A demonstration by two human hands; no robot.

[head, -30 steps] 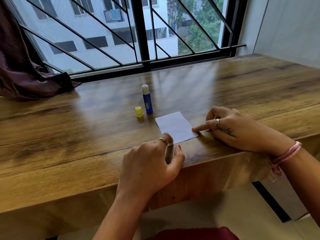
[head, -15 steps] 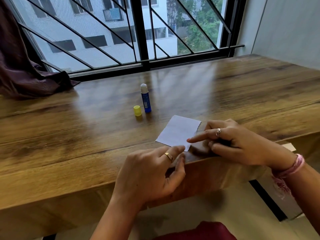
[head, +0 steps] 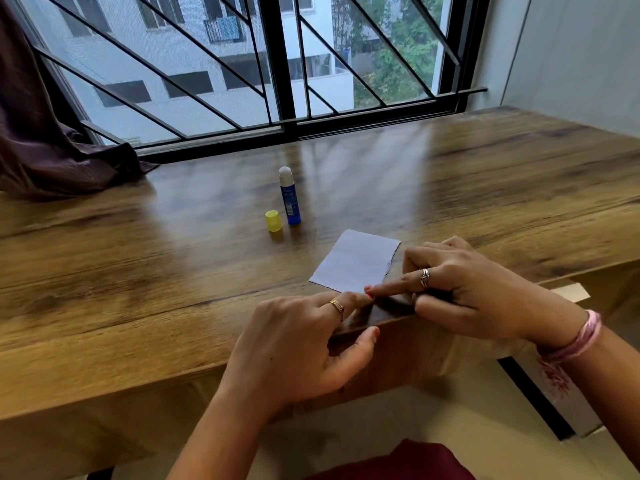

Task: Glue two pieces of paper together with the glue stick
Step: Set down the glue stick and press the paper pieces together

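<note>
**Both hands at the near corner of the paper**

A white paper (head: 355,262) lies flat on the wooden table (head: 138,271), close to its front edge. The right hand (head: 464,296) stretches its index finger, tip pressing the paper's near corner; the other fingers curl loosely and hold nothing. The left hand (head: 294,344) rests on the table edge just in front of the paper, fingers reaching toward that same corner, thumb apart below the edge; whether it pinches the paper cannot be told. Beyond the paper, toward the window (head: 277,64), the blue glue stick (head: 289,197) stands upright and uncapped. Its yellow cap (head: 273,221) sits just beside it, on the side away from the paper.
</note>
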